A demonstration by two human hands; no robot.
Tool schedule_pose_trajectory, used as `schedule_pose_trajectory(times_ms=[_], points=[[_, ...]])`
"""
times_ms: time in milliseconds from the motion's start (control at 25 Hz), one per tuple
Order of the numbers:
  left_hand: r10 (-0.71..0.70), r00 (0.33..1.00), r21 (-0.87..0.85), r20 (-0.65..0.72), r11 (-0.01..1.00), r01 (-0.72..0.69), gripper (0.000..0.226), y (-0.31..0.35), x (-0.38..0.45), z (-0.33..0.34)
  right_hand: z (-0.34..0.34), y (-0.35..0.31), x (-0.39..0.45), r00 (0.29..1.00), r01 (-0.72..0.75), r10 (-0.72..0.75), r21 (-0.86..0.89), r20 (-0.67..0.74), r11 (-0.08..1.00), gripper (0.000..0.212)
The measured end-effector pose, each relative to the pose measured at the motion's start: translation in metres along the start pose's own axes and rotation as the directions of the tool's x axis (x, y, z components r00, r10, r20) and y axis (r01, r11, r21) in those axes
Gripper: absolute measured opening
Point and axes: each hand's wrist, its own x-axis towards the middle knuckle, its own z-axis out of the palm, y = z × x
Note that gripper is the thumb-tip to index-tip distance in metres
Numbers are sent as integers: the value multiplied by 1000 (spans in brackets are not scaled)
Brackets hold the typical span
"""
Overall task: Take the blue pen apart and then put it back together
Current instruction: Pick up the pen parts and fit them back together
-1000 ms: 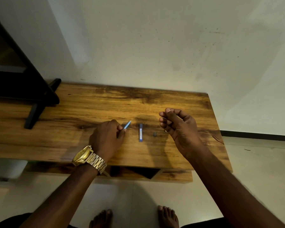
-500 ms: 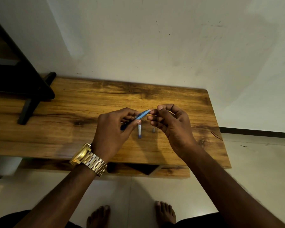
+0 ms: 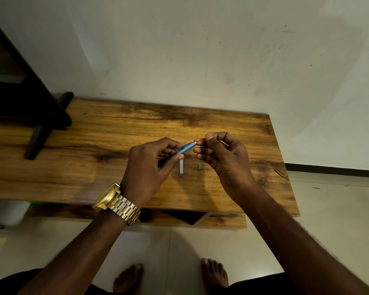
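My left hand grips the blue pen barrel, which slants up to the right above the wooden table. My right hand pinches the barrel's upper right end between thumb and forefinger; whatever small part it holds there is hidden by the fingers. A short blue and white pen piece lies on the table just below the hands. A small grey piece lies to its right, beside my right palm.
A dark stand with a black foot occupies the table's left end. A white wall rises behind the table. The table's right edge is near my right hand. My bare feet stand on the tiled floor below.
One second ago the hands were apart, left holding the barrel low near the table. They have since come together, and my right fingers now pinch the barrel's end.
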Motion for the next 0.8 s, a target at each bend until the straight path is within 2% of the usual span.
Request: schedule_pose_trajectory(times_ms=[120,280,600,720,800], points=[[1,1000,6,-4,1000,-1,29,0,0,1,-3,1,1,999,37,-35,-71,20,997,11],[-21,1000,-9,20,1000,21,26,1,-1,2,-7,4,3,993,118,-107,-329,52,937,15],[-182,980,-208,76,959,194,25,5,-4,8,-9,-13,4,988,149,-120,-389,100,909,16],[-237,969,-321,65,915,245,25,6,-2,7,-33,-28,12,985,126,-169,-568,-24,813,15],[-264,963,-370,50,891,263,27,6,-2,5,-52,-34,17,976,71,-198,-725,-91,685,11]])
